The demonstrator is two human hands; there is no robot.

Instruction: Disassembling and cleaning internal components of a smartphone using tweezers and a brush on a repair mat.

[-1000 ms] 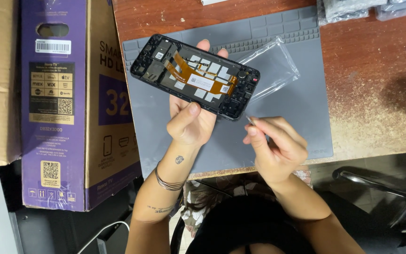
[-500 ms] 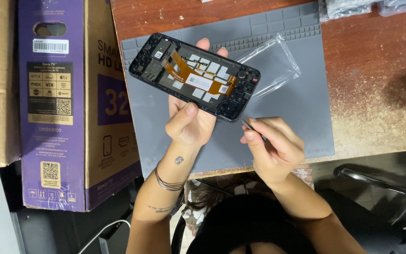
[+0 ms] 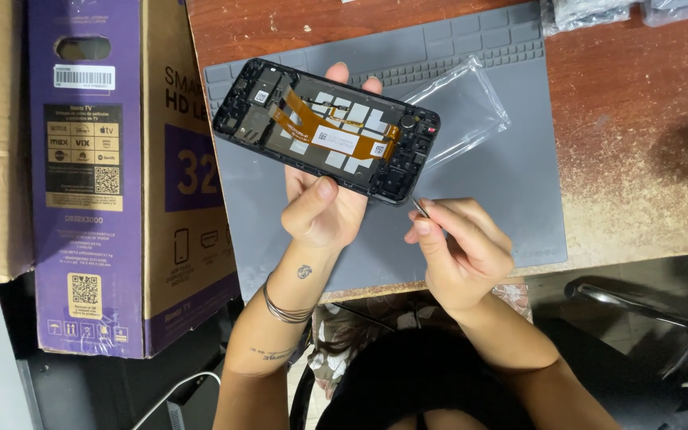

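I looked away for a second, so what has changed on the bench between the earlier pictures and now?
Very little. The right hand has brought its thin metal tool up slightly, so the tip now sits at the lower corner of the opened phone. The left hand holds the phone as before, over the grey mat. The clear plastic bag and the purple box have not moved.

A repair workshop: grey work mat (image 3: pixel 511 199) on worn bench (image 3: pixel 639 135) (stock cartons (image 3: pixel 121 199) alongside).
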